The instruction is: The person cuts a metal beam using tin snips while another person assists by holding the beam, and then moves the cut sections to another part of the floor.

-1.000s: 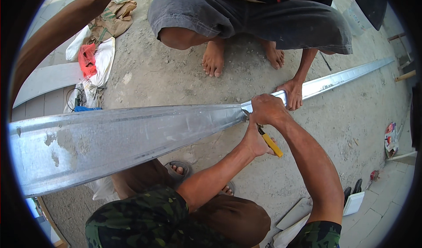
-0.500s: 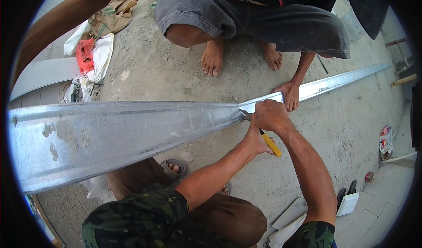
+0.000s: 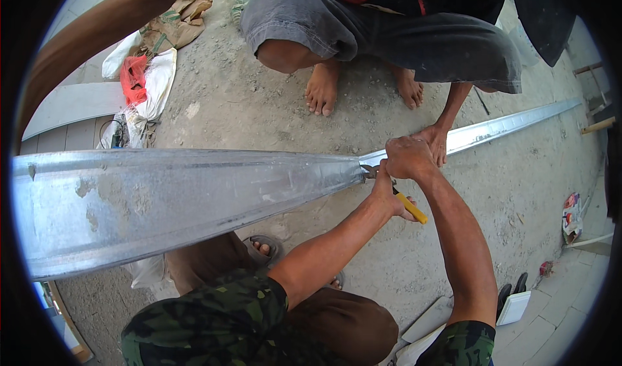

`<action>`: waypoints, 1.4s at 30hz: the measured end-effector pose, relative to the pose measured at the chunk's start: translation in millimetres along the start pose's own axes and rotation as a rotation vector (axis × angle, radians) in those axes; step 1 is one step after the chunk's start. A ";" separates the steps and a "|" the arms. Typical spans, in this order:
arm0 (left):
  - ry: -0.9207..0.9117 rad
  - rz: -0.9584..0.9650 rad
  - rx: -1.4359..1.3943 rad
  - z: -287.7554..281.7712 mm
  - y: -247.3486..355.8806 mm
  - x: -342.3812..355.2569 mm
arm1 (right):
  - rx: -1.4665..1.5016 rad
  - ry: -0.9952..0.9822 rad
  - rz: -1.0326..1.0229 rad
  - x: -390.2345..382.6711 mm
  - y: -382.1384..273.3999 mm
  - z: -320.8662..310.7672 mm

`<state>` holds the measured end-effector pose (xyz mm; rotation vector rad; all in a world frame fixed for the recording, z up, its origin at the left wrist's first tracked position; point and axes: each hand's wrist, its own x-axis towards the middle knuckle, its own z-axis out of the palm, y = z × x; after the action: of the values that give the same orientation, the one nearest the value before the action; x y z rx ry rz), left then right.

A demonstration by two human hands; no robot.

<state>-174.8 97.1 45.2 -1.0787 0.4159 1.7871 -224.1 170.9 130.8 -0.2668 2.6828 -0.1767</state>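
Note:
A long galvanized steel channel (image 3: 129,210) crosses the view from the left to a bent junction at the centre, where a narrower shiny length (image 3: 518,121) runs off right. My left hand (image 3: 392,197) is closed on snips with a yellow handle (image 3: 411,208), their dark jaws at the junction. My right hand (image 3: 408,157) is clenched just above, over the channel beside the snips; what its fingers hold is hidden. A co-worker's hand (image 3: 437,147) rests on the narrower length behind my right hand.
The barefoot co-worker (image 3: 389,42) squats opposite on the dusty concrete floor (image 3: 227,106). Sacks and red plastic (image 3: 133,81) lie upper left beside a pale board (image 3: 71,106). Boards and a white slab (image 3: 513,306) lie lower right; wooden sticks (image 3: 596,126) stand at the right edge.
Both my hands and the snips have shifted slightly right and up in the picture. The co-worker and floor clutter also appear shifted a little. The grips look much the same.

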 end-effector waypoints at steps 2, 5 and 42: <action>-0.032 0.046 -0.017 -10.7 -3.8 11.0 | 0.024 0.023 0.010 -13.3 -0.3 9.7; -0.083 0.011 0.003 8.8 -24.9 -15.1 | 0.107 0.086 0.059 -39.2 17.1 32.8; 0.055 0.166 0.492 -93.9 -14.3 3.9 | 1.405 -0.267 0.545 -91.1 -5.5 123.3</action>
<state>-117.4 42.0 -7.0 -0.7600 0.9460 1.6739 -88.9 175.0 58.6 0.7780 1.6973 -1.5455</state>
